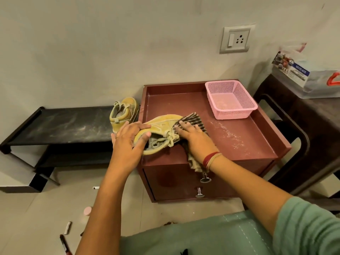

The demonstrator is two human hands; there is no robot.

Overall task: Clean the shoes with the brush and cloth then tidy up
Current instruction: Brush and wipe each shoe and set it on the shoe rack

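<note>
At the far left a low black shoe rack (60,124) stands against the wall, its top shelf grey with dust. On the floor before it lie a marker pen (64,243) and a small pink lid (87,210). At the right end of the rack sits the second shoe (124,112), a mustard-yellow sneaker with pale laces, its heel toward me.

Next comes the left hand (128,142). Its fingers (141,127) and thumb are curled around the heel of the other shoe (163,124) and grasp it firmly. This shoe has the same yellow colour, with a worn, dull surface and loose, greyish laces. It lies on its side at the front left corner of the red-brown desk (239,144).

A brown and white striped cloth (195,120) covers the toe part of the shoe. The right hand (195,137) presses it there with flat, stretched fingers (184,124), not clenched. The loose end of the cloth hangs over the front edge of the desk, under the wrist.

White dusty marks (230,133) lie on the desk top. A pink plastic basket (230,100) stands at its back right corner. Far right, a clear box (312,81) carries a printed label, too small to read.
</note>
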